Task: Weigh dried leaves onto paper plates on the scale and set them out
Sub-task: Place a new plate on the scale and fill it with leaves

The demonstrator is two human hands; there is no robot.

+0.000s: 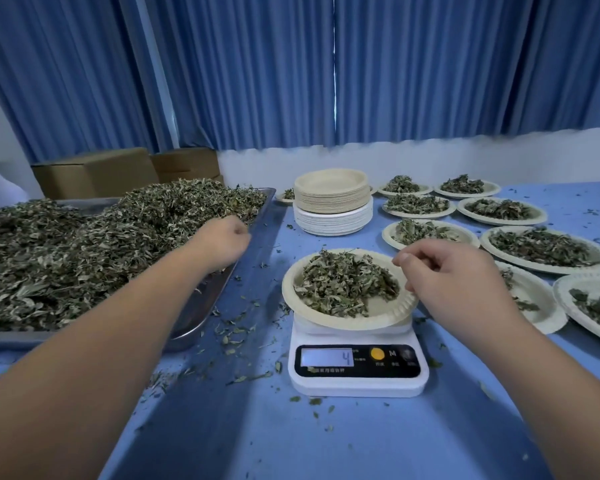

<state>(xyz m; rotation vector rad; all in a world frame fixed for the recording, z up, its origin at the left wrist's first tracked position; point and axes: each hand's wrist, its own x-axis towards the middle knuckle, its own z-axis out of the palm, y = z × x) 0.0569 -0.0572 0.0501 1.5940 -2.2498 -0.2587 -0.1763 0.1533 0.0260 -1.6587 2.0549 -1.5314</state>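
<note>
A white digital scale (357, 365) stands on the blue table; its display shows a 4. On it rests a paper plate (388, 313) holding a heap of dried leaves (343, 282). My right hand (451, 271) touches the plate's right rim, fingers curled around the edge. My left hand (222, 244) is closed in the big pile of dried leaves (84, 244) on a metal tray (201, 306) at the left, apparently pinching some leaves. A stack of empty paper plates (333, 202) stands behind the scale.
Several filled plates (548, 247) lie in rows on the right side of the table. Loose leaf bits litter the blue tabletop (291, 438). Cardboard boxes (97, 171) sit behind the tray, under blue curtains.
</note>
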